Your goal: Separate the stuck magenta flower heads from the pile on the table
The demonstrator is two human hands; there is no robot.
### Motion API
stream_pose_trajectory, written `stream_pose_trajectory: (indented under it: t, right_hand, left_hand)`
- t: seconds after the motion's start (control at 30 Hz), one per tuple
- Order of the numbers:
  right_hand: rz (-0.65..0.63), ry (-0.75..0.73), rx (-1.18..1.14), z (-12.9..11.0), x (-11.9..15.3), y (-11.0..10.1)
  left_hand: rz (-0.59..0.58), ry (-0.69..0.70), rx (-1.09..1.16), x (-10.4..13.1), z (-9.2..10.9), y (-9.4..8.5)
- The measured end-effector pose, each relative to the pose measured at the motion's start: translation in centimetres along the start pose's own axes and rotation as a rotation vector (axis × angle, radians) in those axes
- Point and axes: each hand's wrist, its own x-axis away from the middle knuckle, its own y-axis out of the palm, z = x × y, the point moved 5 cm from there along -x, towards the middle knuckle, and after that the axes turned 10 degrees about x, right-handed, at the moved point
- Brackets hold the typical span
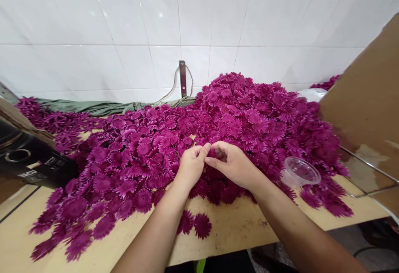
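My left hand [193, 163] and my right hand [233, 161] meet in front of the large heap, thumbs and fingertips close together. A magenta artificial flower [212, 152] shows in part between the fingertips of both hands; the fingers hide most of it. All around lies a pile of loose magenta flower heads [143, 148], with layered, pale-edged petals. It rises higher on the right, behind my right hand. Two single flower heads [202, 225] lie on the table in front, near my left forearm.
A clear plastic tub [301, 172] stands among the flowers at right. A black cylindrical box [37, 156] leans at left. Brown cardboard [364, 98] stands at far right. Green cloth [84, 106] and a metal bracket [182, 79] are along the tiled wall. The table's [230, 239] front edge is near.
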Motion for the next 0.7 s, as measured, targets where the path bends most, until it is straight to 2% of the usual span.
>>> stream_pose_trajectory:
  t: [0.07,0.2,0.27,0.37,0.5,0.57,0.6,0.7]
  right_hand:
    - [0.06,-0.009,0.065,-0.1,-0.1,-0.2]
    - [0.276,-0.005,0.328,-0.3,0.1,-1.3]
    - [0.355,0.001,0.343,-0.2,-0.1,-2.1]
    - [0.477,0.057,0.204,0.9,-1.0,-4.2]
    - [0.552,0.07,0.221,2.0,-1.8,-6.4]
    - [0.528,0.004,0.265,1.3,-1.4,-6.2]
    - [0.477,-0.02,0.263,0.9,-1.1,-5.6]
    - [0.171,-0.037,0.193,-0.4,-0.4,-2.5]
  left_hand:
    - [-0.058,-0.019,0.053,0.3,0.0,0.3]
    - [-0.162,-0.008,0.123,1.0,0.7,1.1]
    - [-0.131,-0.002,0.1,1.2,0.8,1.1]
    - [-0.038,-0.028,0.031,1.3,0.5,0.5]
    - [0.004,-0.095,-0.066,1.2,-0.4,-0.3]
    - [0.012,-0.081,-0.077,1.0,-0.6,-0.5]
    - [0.014,-0.064,-0.068,0.9,-0.7,-0.5]
    - [-0.003,-0.01,-0.02,0.6,-0.7,-0.3]
